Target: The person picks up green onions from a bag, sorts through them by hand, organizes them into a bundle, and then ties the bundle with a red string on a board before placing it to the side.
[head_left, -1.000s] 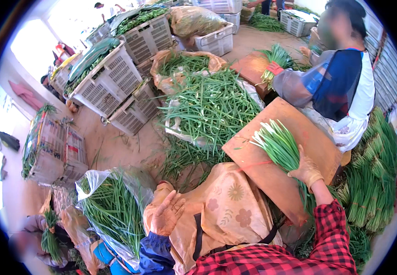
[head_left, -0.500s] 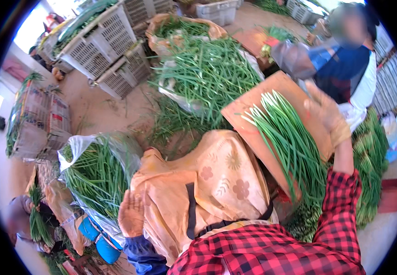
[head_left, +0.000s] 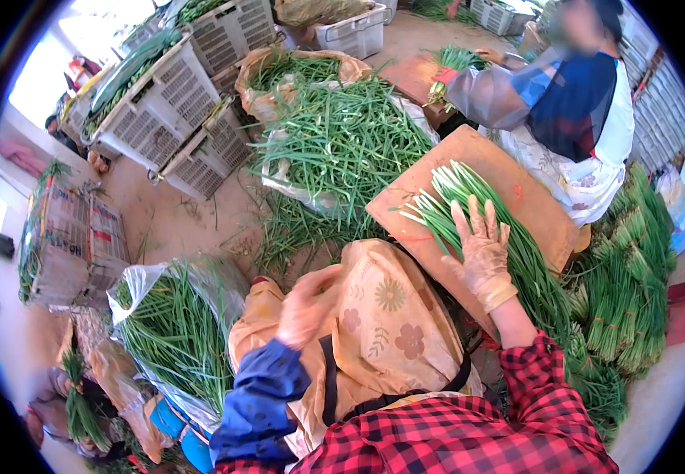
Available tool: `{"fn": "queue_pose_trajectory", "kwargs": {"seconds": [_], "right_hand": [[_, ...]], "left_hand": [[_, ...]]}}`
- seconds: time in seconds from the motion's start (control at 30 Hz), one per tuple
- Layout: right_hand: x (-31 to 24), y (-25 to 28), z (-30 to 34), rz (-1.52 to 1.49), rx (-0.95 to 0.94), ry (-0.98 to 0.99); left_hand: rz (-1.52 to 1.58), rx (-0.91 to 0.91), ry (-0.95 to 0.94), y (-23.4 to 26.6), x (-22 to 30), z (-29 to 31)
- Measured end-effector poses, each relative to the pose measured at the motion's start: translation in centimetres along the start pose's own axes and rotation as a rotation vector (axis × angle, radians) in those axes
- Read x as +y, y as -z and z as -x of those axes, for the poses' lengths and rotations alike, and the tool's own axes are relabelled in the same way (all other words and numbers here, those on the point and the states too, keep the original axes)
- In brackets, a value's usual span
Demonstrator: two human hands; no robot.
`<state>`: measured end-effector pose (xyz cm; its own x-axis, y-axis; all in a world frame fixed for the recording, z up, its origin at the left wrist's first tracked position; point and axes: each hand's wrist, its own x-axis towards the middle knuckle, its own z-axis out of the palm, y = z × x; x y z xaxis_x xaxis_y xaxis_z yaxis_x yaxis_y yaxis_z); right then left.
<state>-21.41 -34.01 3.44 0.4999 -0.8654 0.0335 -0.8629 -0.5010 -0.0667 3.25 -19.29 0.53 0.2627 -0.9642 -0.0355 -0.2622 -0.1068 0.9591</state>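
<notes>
A bunch of garlic chives (head_left: 528, 241) with white stem ends lies across a tilted reddish-brown board (head_left: 469, 154) at my right. My right hand (head_left: 481, 253), in a thin translucent glove, rests on the bunch near the white ends, fingers spread. Slightly smeared by motion, my left hand (head_left: 308, 306) hovers over the orange flowered apron (head_left: 386, 347) on my lap. Its fingers are stretched out and nothing shows in them. Left of my lap a clear plastic bag (head_left: 133, 284) holds loose chives (head_left: 180, 332).
A big heap of loose chives (head_left: 350, 130) lies ahead. Tied bundles (head_left: 623, 292) are piled at right. Stacked white crates (head_left: 149, 95) stand far left. One co-worker (head_left: 571, 103) sits far right; another person (head_left: 50, 395) holds chives at lower left.
My right hand has moved from beyond the board's far right side onto the chives. My left hand has risen rightward from beside the bag to above the apron. The view has shifted a little.
</notes>
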Motion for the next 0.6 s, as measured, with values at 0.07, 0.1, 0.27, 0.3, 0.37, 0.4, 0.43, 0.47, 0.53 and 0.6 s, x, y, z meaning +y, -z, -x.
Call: {"fn": "queue_pose_trajectory", "kwargs": {"seconds": [0.07,0.1,0.27,0.3,0.37,0.4,0.43,0.47,0.53,0.6], "right_hand": [[0.2,-0.3,0.2,0.016,-0.031,-0.138],[1.0,-0.8,0.4,0.019,-0.062,-0.172],[2.9,-1.7,0.9,-0.057,-0.074,-0.264],[3.2,-2.0,0.9,-0.073,-0.07,-0.267],[3.7,-2.7,0.7,-0.103,-0.061,-0.297],[4.0,-3.0,0.8,-0.12,-0.048,-0.311],[4.6,-3.1,0.7,-0.106,-0.015,-0.309],[5.0,-3.1,0.4,-0.114,-0.019,-0.32],[6.1,-2.9,-0.3,-0.091,0.023,-0.372],[6.6,-3.0,-0.7,-0.091,-0.001,-0.396]], "left_hand": [[-0.407,-0.101,-0.21,-3.3,0.5,-4.0],[-0.448,-0.158,-0.238,-5.3,1.7,-5.8],[-0.834,-0.107,-0.413,-11.8,-1.5,-10.4],[-0.937,-0.124,-0.407,-12.4,-2.1,-10.8],[-0.997,-0.204,-0.343,-13.1,-3.1,-11.5],[-1.049,-0.266,-0.274,-13.3,-3.4,-11.7],[-1.022,-0.279,-0.342,-13.3,-3.6,-11.8],[-1.026,-0.293,-0.344,-13.6,-3.9,-11.8],[-1.156,-0.44,-0.173,-14.0,-2.0,-11.7],[-1.159,-0.496,-0.239,-13.9,-0.7,-10.0]]}}
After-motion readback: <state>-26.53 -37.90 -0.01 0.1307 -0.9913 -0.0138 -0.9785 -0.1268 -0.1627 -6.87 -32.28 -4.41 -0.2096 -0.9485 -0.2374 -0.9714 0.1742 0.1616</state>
